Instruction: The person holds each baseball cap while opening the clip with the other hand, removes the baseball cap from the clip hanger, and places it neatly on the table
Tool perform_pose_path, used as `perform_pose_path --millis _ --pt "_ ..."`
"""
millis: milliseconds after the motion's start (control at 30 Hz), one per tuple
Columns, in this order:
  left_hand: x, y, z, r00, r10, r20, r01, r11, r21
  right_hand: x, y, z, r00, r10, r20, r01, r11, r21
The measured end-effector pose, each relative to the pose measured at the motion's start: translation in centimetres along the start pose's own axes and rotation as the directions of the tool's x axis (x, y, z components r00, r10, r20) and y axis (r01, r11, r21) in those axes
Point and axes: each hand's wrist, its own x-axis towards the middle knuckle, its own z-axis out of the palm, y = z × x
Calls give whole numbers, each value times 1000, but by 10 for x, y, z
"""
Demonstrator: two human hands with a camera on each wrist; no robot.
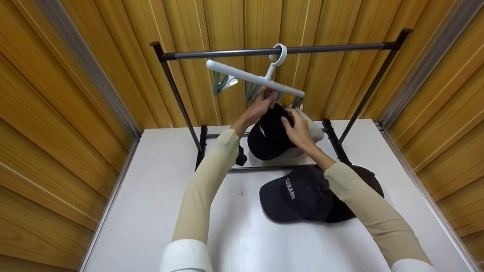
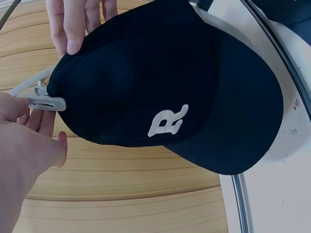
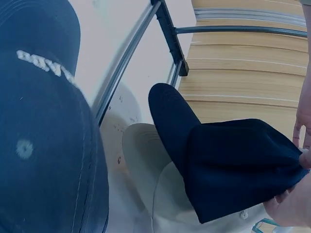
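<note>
A dark baseball cap (image 1: 270, 132) with a white letter R hangs brim-down below a white hanger (image 1: 257, 78). At the cap's upper end, my left hand (image 1: 261, 104) pinches a pale clip (image 2: 46, 103), which overlaps the fabric edge. Whether the clip bites the cloth is not plain. My right hand (image 1: 300, 130) holds the cap's right side, its fingers near the rim in the left wrist view. Behind the dark cap is a light-coloured cap (image 3: 170, 189), partly hidden by it.
The hanger hooks over the bar of a black rack (image 1: 340, 48). Other clips (image 1: 221, 83) dangle from its left part. A dark lettered cap (image 1: 298, 194) lies on the white table (image 1: 159, 211) in front, with another dark cap behind it under my right forearm. Wood-look walls (image 1: 227, 26) surround the table.
</note>
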Motion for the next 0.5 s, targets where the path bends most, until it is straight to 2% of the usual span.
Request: perform_pose_path --millis 167,267,500 --pt "-4 1 0 998 -57 41 57 998 -6 1 -1 2 998 59 19 -60 997 49" --pt "-7 3 0 993 -107 46 106 994 35 1 -2 2 994 104 38 -106 992 65" --pt "-8 4 0 986 -164 17 164 986 10 0 -8 2 969 222 109 -239 955 176"
